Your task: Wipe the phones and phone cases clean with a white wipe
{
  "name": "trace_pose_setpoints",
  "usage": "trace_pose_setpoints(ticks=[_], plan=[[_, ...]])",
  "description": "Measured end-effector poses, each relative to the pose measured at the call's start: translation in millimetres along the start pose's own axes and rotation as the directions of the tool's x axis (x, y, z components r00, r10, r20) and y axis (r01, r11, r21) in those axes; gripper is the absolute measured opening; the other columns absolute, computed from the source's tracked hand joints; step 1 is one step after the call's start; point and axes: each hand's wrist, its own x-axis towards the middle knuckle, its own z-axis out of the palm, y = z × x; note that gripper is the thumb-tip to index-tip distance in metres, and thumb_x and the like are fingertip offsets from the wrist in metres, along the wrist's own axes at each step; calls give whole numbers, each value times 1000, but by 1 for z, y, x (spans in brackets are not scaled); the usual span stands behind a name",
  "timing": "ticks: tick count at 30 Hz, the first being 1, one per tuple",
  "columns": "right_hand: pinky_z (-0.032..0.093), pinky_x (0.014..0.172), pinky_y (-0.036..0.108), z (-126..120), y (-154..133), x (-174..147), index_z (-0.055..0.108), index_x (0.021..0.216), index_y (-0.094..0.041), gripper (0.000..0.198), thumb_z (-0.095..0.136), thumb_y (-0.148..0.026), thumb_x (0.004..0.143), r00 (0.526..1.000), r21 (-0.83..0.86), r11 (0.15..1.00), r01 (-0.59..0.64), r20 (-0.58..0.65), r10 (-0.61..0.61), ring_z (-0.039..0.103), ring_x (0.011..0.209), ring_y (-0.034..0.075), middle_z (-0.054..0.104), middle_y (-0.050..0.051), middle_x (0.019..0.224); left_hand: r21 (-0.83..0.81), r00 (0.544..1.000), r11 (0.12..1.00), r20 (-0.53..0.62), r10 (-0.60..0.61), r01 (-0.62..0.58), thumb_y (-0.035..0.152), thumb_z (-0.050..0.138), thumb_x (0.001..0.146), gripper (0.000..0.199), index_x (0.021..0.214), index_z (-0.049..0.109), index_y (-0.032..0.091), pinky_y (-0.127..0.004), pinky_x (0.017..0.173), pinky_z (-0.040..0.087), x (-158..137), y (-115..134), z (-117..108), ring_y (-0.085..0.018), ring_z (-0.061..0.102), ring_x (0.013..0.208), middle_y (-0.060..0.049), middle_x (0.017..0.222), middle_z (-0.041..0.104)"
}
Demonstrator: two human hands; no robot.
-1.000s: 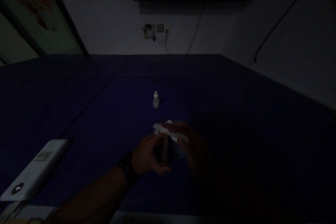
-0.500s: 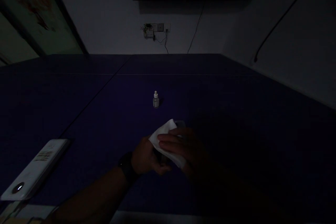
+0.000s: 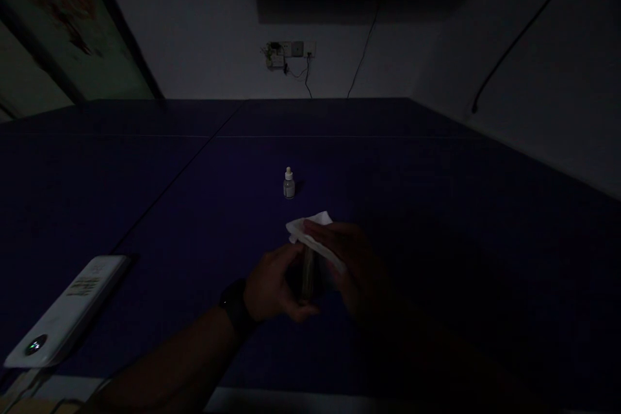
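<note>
Dark frame, details poor. White cloth (image 3: 297, 228), maybe tissue: looks thin, limp, light, likely to crease, probably easy to tear if it's paper; best pinched by a loose edge or pressed flat under the fingers. Dark block (image 3: 307, 273) with a paler edge strip: looks stiff, probably light enough for one hand, maybe slick on its faces; best held across the narrow sides. Weight and material a guess. Landmark is the dropper bottle (image 3: 289, 187), upright on the desk (image 3: 412, 168). Block sits on the wearer's side of the bottle, a bit to its right; cloth same side, slightly closer to the bottle. Left grip (image 3: 269, 283) is narrow, thumb and fingers bracketing the block. Right grip (image 3: 353, 257) has the cloth under its fingers, lying over the block's bottle-side end. Exact contact beneath the cloth hidden; can't tell if the block touches the desk.
</note>
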Motion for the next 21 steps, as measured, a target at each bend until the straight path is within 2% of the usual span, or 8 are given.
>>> trace_pose_setpoints(ticks=[2,6,10,14,16,18,21], plan=[[53,101,38,1,1,-1,47,151,-25,52,39,-15,101,999,7,999,-34,-34,34,61,122,21,67,7,140,10,1000,1000,5,-1,1,77,78,61,89,127,62,19,-44,90,57,1,0,0,-30,71,98,-12,116,74],[51,104,37,1,0,-2,52,147,-24,46,43,-20,102,991,84,989,123,39,-127,57,129,21,67,5,141,-8,999,999,4,36,-36,77,77,62,95,136,58,19,-48,101,54,2,-4,2,-33,69,111,-13,126,72],[51,104,37,-1,-1,0,54,144,-23,45,44,-17,101,998,103,993,64,11,-66,58,128,20,66,6,142,2,999,999,-22,34,-34,76,77,65,94,137,59,19,-50,107,50,1,-7,3,-36,65,120,-15,134,68],[54,98,37,-9,2,2,63,135,-27,38,47,-20,101,997,204,977,65,30,-72,65,117,21,74,4,130,0,1000,1000,4,-1,1,81,75,62,99,139,57,20,-48,100,53,2,0,2,-35,68,114,-13,128,70],[55,97,36,-14,8,-1,67,131,-29,35,48,-23,102,1000,237,972,-9,-11,12,67,114,21,75,3,125,9,999,999,14,-31,31,83,72,64,95,133,59,20,-46,96,54,5,7,1,-32,68,109,-12,123,71],[54,97,35,-16,20,-5,71,127,-29,33,48,-29,104,976,267,948,-174,-83,203,68,114,22,75,4,124,53,995,993,8,-104,103,82,67,69,86,127,60,19,-44,90,54,9,18,-3,-30,68,102,-12,116,72],[55,92,35,-15,44,-12,74,119,-25,35,51,-44,102,838,364,828,-427,-184,513,71,110,25,76,7,119,233,949,920,-35,-315,314,76,56,82,70,120,59,18,-44,83,52,13,34,-13,-29,67,95,-12,109,71]])
